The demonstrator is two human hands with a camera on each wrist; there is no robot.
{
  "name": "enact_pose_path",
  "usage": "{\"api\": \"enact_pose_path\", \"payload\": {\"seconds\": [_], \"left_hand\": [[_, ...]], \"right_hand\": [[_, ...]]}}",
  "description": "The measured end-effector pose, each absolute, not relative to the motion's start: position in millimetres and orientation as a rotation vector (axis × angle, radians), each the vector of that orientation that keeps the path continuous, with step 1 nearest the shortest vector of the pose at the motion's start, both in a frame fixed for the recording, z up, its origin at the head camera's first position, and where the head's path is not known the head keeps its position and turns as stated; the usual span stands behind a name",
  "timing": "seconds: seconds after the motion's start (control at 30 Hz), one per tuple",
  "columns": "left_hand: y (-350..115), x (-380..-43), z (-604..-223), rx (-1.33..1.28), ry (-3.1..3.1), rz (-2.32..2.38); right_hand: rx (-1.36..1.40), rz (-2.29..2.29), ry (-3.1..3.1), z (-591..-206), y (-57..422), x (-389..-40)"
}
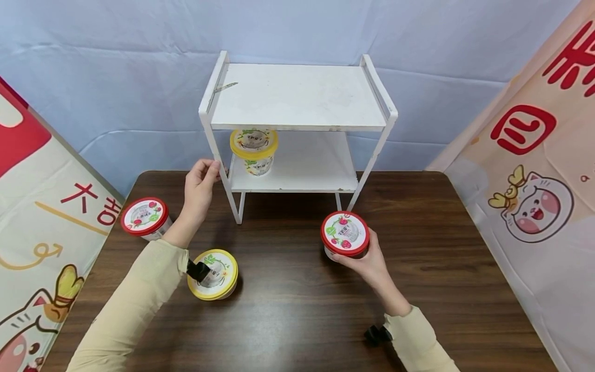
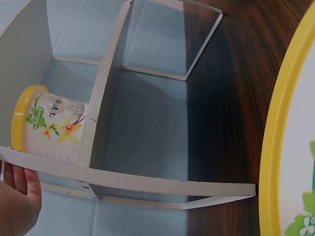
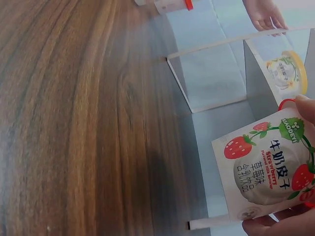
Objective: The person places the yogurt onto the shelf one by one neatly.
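My right hand (image 1: 367, 261) grips a strawberry milk-drink cup (image 1: 345, 234) with a red-rimmed lid, in front of the rack's right legs. In the right wrist view, the held cup (image 3: 268, 169) shows its strawberry print, tilted, with fingers and thumb around it. My left hand (image 1: 201, 183) holds the left front post of a white two-tier shelf rack (image 1: 297, 98); in the left wrist view, fingers (image 2: 22, 182) lie at that post. Just inside, on the lower shelf, a yellow-lidded cup (image 1: 254, 150) stands upright at the left end.
Another yellow-lidded cup (image 1: 215, 274) sits on the dark wooden table (image 1: 288, 310) below the left wrist. A second red-lidded cup (image 1: 146, 217) stands at the table's left edge. Pale blue cloth (image 1: 116, 67) hangs behind, with printed banners (image 1: 534, 170) on both sides.
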State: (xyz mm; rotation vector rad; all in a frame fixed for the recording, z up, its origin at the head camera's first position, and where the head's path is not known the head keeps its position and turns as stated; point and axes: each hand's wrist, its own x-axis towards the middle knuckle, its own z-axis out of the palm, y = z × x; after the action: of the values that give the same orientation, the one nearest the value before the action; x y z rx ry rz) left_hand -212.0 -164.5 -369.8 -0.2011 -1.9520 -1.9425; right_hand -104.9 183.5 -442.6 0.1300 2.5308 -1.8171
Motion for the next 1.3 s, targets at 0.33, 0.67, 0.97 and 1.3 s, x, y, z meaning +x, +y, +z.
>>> {"api": "enact_pose_path", "payload": {"seconds": [0.33,0.67,0.97,1.3], "left_hand": [[-165,-212,-372,-0.204,-1.933,-1.944],[-166,-212,-372,-0.195,-1.944,-1.937],[-165,-212,-372,-0.195,-1.937,-1.943],[-165,-212,-371,-0.197,-1.934,-1.953]], "right_hand": [[0.043,-1.807,2.513,-439,171,-107],[0.000,-1.746,2.548,-434,163,-108],[-0.070,-1.717,2.567,-423,155,-108],[-0.078,-1.691,2.552,-390,141,-101]]}}
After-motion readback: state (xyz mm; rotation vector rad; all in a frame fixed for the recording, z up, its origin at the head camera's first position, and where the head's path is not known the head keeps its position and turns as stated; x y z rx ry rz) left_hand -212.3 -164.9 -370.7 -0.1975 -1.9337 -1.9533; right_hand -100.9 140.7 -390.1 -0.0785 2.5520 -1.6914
